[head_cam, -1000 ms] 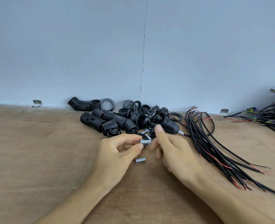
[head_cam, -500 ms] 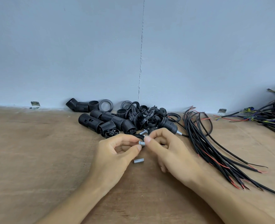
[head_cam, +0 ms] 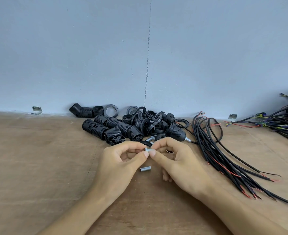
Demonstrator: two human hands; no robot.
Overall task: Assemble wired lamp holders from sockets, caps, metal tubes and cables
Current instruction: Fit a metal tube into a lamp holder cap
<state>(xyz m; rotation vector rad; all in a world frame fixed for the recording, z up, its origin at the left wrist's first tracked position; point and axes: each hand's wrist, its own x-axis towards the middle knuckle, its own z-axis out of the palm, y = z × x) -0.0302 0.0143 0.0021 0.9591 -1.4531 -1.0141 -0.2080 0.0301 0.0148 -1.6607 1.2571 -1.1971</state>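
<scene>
- Black sockets (head_cam: pixel 109 129) are heaped at the worktop's (head_cam: pixel 38 167) back edge, within reach.
- Left hand (head_cam: pixel 121 160) pinches one end of the metal tube (head_cam: pixel 150 149), probably steadying it.
- Right hand (head_cam: pixel 178 163) pinches the other end, probably for twisting; a spare tube (head_cam: pixel 145 169) lies beneath.
- Cables (head_cam: pixel 224 156) fan towards the right edge.

**Head-worn wide-angle view, looking forward and down.**
Close above the grip of left hand (head_cam: pixel 119 161) and right hand (head_cam: pixel 180 161) on a metal tube (head_cam: pixel 150 150); beyond it, table (head_cam: pixel 38 150) and facing wall (head_cam: pixel 72 56).
</scene>
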